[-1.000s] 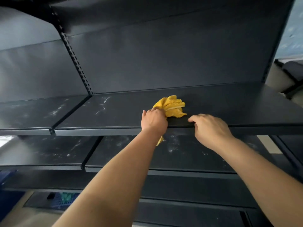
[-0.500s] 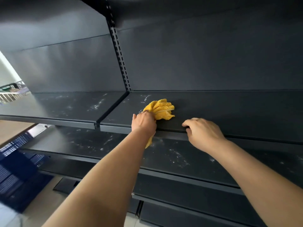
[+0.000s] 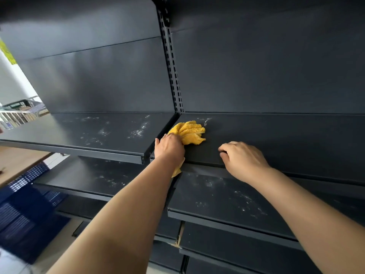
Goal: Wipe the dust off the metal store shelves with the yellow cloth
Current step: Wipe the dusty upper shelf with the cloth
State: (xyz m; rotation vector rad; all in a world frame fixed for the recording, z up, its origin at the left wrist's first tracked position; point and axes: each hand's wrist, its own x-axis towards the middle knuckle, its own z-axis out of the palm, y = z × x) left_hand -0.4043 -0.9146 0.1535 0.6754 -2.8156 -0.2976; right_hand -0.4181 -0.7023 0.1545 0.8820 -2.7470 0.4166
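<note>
My left hand (image 3: 168,146) grips a bunched yellow cloth (image 3: 189,131) and presses it on the dark metal shelf (image 3: 276,139), at that shelf's left end beside the slotted upright (image 3: 173,76). A tail of the cloth hangs below the shelf's front edge. My right hand (image 3: 244,160) rests with curled fingers on the front lip of the same shelf, a hand's width right of the cloth, holding nothing loose. White dust streaks lie just behind the cloth, on the neighbouring left shelf (image 3: 98,131) and on the lower shelves (image 3: 217,194).
More dark shelves stack below, their front edges jutting toward me. Blue plastic crates (image 3: 21,214) stand on the floor at lower left. A metal cart or railing (image 3: 17,113) shows past the shelving's left end.
My left hand has slid the cloth leftward along the shelf to its left end by the upright. My right hand followed along the front lip. My view has turned left.
</note>
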